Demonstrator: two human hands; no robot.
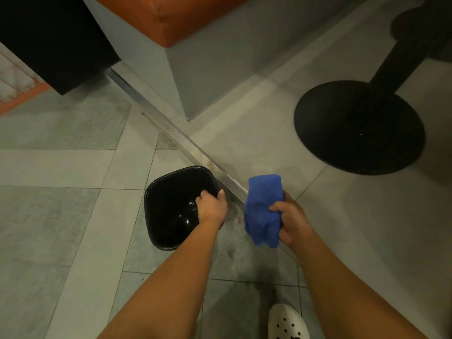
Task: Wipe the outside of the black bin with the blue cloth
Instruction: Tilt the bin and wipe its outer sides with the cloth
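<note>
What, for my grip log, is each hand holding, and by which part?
The left hand grips the black bin by its rim; the right hand holds the blue cloth around its middle.

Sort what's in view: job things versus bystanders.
Job: black bin, gripped at its rim by the left hand; blue cloth, held in the right hand.
Not part of it: black table base, orange seat, metal floor strip, white shoe.
</note>
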